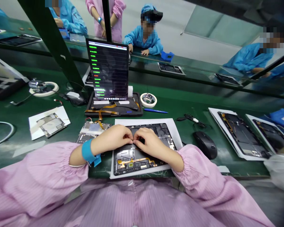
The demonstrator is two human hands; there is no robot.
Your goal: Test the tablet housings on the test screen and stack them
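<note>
Head view: left hand (111, 138) and right hand (148, 142) meet fingertip to fingertip over an open tablet chassis (132, 160), on a white sheet (172, 135) on the green tabletop (14, 157). Both grips pressed together; can't tell if they pinch anything. Lit tablet (107, 69) at 12 o'clock, black mouse (205, 145) at 3 o'clock.

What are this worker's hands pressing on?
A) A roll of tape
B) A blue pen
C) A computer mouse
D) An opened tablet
D: the left hand and right hand meet on the opened tablet, its insides exposed.
</note>
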